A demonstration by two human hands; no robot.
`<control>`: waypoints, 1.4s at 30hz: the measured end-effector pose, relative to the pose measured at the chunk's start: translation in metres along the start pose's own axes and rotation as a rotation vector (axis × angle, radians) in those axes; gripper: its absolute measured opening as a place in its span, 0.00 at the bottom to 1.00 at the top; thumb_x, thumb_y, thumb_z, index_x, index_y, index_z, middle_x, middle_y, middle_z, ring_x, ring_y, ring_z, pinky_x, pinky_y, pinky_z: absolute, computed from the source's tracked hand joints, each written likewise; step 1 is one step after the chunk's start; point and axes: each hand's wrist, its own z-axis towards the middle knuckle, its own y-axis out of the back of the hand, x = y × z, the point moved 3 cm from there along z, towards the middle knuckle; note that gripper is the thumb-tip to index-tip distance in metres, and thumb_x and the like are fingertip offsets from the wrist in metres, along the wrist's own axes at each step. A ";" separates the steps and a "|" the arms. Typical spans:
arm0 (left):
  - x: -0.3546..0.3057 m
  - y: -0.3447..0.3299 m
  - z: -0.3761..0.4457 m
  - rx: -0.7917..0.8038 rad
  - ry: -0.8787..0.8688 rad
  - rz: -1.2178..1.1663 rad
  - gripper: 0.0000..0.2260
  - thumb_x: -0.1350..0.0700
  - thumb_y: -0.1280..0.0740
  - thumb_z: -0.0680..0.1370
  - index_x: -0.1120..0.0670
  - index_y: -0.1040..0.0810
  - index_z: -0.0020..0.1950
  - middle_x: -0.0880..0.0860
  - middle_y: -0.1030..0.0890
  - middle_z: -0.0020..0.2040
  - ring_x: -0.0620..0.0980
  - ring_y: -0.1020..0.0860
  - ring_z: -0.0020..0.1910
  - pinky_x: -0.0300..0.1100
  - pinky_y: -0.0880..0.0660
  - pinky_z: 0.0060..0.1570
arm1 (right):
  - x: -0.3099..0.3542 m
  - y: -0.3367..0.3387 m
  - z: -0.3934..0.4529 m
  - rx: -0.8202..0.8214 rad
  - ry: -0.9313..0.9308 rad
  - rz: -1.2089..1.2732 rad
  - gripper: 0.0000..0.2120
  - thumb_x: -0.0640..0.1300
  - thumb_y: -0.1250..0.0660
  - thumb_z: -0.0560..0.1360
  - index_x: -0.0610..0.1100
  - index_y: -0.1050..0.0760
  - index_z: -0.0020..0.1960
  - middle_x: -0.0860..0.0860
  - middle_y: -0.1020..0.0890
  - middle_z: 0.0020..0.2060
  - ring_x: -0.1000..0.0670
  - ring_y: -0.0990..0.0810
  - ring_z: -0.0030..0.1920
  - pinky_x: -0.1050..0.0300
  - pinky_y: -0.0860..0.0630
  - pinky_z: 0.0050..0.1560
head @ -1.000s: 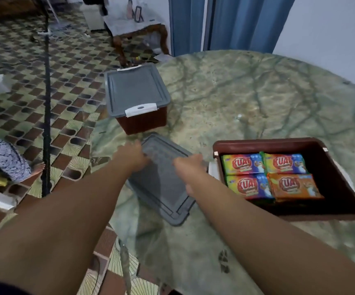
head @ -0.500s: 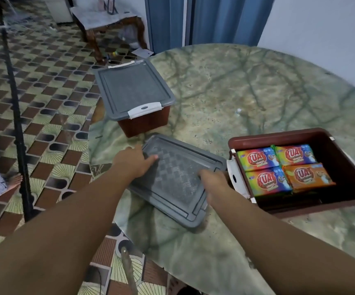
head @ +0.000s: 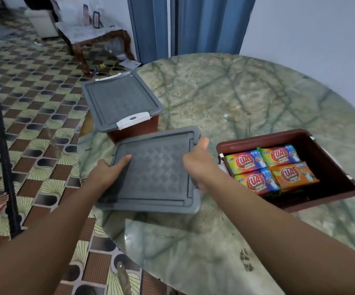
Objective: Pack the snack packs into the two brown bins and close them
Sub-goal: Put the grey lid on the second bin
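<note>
Lifted since a moment ago, the flat grey plastic lid (head: pixel 155 173) tilts above the marbled green surface (head: pixel 246 99), left hand (head: pixel 106 174) and right hand (head: pixel 197 165) gripping its side edges, beside the open brown plastic bin (head: pixel 342 167) of colourful snack packs (head: pixel 272 169); the other brown bin (head: pixel 134 129) sits lidded behind

Now lifted off the bench (head: pixel 246 99) and tilted: loose grey lid (head: pixel 155 171), flat one second ago. Now gripped at both sides, left hand (head: pixel 106 175) with thumb on top at left edge, right hand (head: pixel 200 165) at right edge, thumb up. Carried right, closer to open brown bin (head: pixel 351 188).
</note>
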 end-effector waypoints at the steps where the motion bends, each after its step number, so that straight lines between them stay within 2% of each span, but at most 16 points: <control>1: -0.005 0.000 -0.004 -0.011 -0.023 -0.034 0.50 0.17 0.34 0.59 0.56 0.26 0.62 0.59 0.19 0.58 0.60 0.20 0.54 0.53 0.23 0.55 | 0.004 0.012 0.004 -0.042 0.053 -0.083 0.21 0.41 0.44 0.82 0.47 0.46 0.72 0.45 0.22 0.54 0.45 0.21 0.49 0.44 0.19 0.50; 3: -0.019 -0.003 -0.016 -0.022 -0.096 -0.081 0.41 0.20 0.30 0.59 0.52 0.27 0.54 0.53 0.19 0.50 0.53 0.20 0.47 0.49 0.22 0.47 | 0.009 0.038 0.012 -0.101 0.134 -0.172 0.15 0.46 0.42 0.84 0.45 0.42 0.67 0.44 0.21 0.52 0.46 0.20 0.47 0.46 0.21 0.46; 5: -0.039 -0.007 -0.032 -0.037 -0.172 -0.125 0.34 0.26 0.24 0.62 0.50 0.28 0.51 0.49 0.20 0.46 0.48 0.21 0.45 0.46 0.26 0.41 | 0.010 0.064 0.018 -0.122 0.174 -0.260 0.21 0.51 0.39 0.84 0.42 0.42 0.70 0.42 0.21 0.57 0.43 0.21 0.52 0.48 0.26 0.49; 9: -0.074 -0.033 -0.051 0.084 -0.243 -0.181 0.39 0.25 0.21 0.55 0.48 0.22 0.58 0.46 0.15 0.51 0.46 0.16 0.49 0.48 0.19 0.50 | -0.008 0.122 0.030 -0.213 0.150 -0.427 0.33 0.58 0.39 0.82 0.38 0.45 0.76 0.35 0.24 0.66 0.35 0.24 0.65 0.45 0.30 0.60; 11: -0.093 -0.049 -0.062 0.140 -0.295 -0.209 0.35 0.28 0.20 0.57 0.47 0.17 0.56 0.45 0.13 0.50 0.46 0.15 0.49 0.51 0.18 0.55 | -0.023 0.151 0.035 -0.248 0.114 -0.492 0.36 0.64 0.40 0.81 0.39 0.44 0.75 0.35 0.24 0.68 0.35 0.25 0.67 0.42 0.29 0.64; 14: -0.133 -0.074 -0.094 0.168 -0.409 -0.213 0.26 0.34 0.20 0.63 0.44 0.16 0.56 0.42 0.13 0.49 0.44 0.15 0.48 0.49 0.19 0.55 | -0.046 0.194 0.040 -0.267 0.069 -0.605 0.43 0.70 0.45 0.79 0.43 0.51 0.82 0.37 0.26 0.71 0.35 0.25 0.68 0.38 0.29 0.67; 18: -0.170 -0.109 -0.123 0.122 -0.347 -0.101 0.28 0.28 0.22 0.61 0.43 0.17 0.53 0.41 0.14 0.45 0.42 0.16 0.43 0.45 0.18 0.46 | -0.074 0.245 0.046 -0.320 0.097 -0.661 0.41 0.72 0.47 0.78 0.45 0.45 0.80 0.37 0.27 0.70 0.35 0.25 0.67 0.36 0.29 0.66; 21: -0.184 -0.135 -0.142 0.118 -0.276 -0.017 0.37 0.22 0.26 0.57 0.45 0.23 0.56 0.45 0.16 0.48 0.47 0.17 0.46 0.51 0.18 0.45 | -0.089 0.277 0.049 -0.345 0.105 -0.701 0.39 0.72 0.47 0.79 0.46 0.44 0.79 0.38 0.29 0.72 0.35 0.28 0.69 0.36 0.30 0.67; 25: -0.197 -0.163 -0.171 0.040 -0.252 0.137 0.35 0.24 0.29 0.64 0.50 0.28 0.55 0.46 0.21 0.48 0.48 0.21 0.46 0.47 0.23 0.42 | -0.104 0.306 0.057 -0.346 0.130 -0.731 0.38 0.69 0.47 0.81 0.45 0.44 0.79 0.37 0.33 0.74 0.35 0.34 0.73 0.35 0.34 0.70; 31: -0.200 -0.177 -0.190 -0.122 -0.194 0.188 0.33 0.24 0.29 0.65 0.51 0.33 0.48 0.51 0.22 0.43 0.51 0.21 0.37 0.45 0.32 0.31 | -0.125 0.320 0.071 -0.345 0.184 -0.786 0.34 0.69 0.44 0.80 0.46 0.38 0.75 0.37 0.38 0.71 0.33 0.38 0.70 0.37 0.39 0.70; 33: -0.197 -0.181 -0.195 -0.200 -0.200 0.150 0.34 0.23 0.30 0.63 0.50 0.34 0.47 0.53 0.23 0.45 0.53 0.22 0.41 0.47 0.30 0.34 | -0.131 0.323 0.077 -0.283 0.155 -0.705 0.34 0.71 0.44 0.79 0.49 0.39 0.76 0.38 0.40 0.71 0.33 0.39 0.70 0.37 0.40 0.72; 35: -0.194 -0.186 -0.195 -0.258 -0.185 0.140 0.36 0.23 0.30 0.63 0.51 0.34 0.50 0.55 0.25 0.52 0.57 0.23 0.50 0.51 0.25 0.44 | -0.134 0.325 0.082 -0.168 0.144 -0.581 0.34 0.70 0.43 0.79 0.49 0.39 0.76 0.38 0.37 0.71 0.33 0.34 0.69 0.38 0.35 0.70; 37: -0.189 -0.191 -0.194 -0.225 -0.103 0.105 0.40 0.23 0.29 0.63 0.52 0.33 0.58 0.56 0.28 0.60 0.60 0.26 0.59 0.54 0.25 0.56 | -0.133 0.326 0.082 -0.074 0.171 -0.406 0.29 0.67 0.39 0.80 0.50 0.37 0.72 0.43 0.27 0.65 0.38 0.24 0.60 0.41 0.25 0.62; 38: -0.187 -0.194 -0.193 -0.165 -0.040 0.013 0.42 0.24 0.27 0.62 0.53 0.34 0.62 0.57 0.29 0.62 0.60 0.27 0.61 0.54 0.25 0.59 | -0.132 0.326 0.082 -0.057 0.185 -0.333 0.24 0.65 0.37 0.80 0.52 0.36 0.69 0.47 0.23 0.59 0.42 0.21 0.55 0.43 0.23 0.58; 40: -0.182 -0.199 -0.190 -0.027 0.044 -0.239 0.45 0.26 0.24 0.60 0.54 0.32 0.63 0.55 0.24 0.62 0.57 0.21 0.57 0.55 0.22 0.59 | -0.134 0.328 0.081 -0.063 0.195 -0.258 0.19 0.63 0.35 0.80 0.56 0.36 0.63 0.54 0.22 0.50 0.47 0.20 0.49 0.43 0.21 0.55; 42: -0.181 -0.201 -0.189 0.020 0.037 -0.335 0.40 0.28 0.22 0.59 0.54 0.25 0.58 0.55 0.17 0.54 0.55 0.17 0.49 0.55 0.18 0.53 | -0.136 0.328 0.080 -0.088 0.197 -0.260 0.18 0.64 0.34 0.79 0.57 0.36 0.61 0.56 0.23 0.47 0.49 0.21 0.47 0.44 0.21 0.54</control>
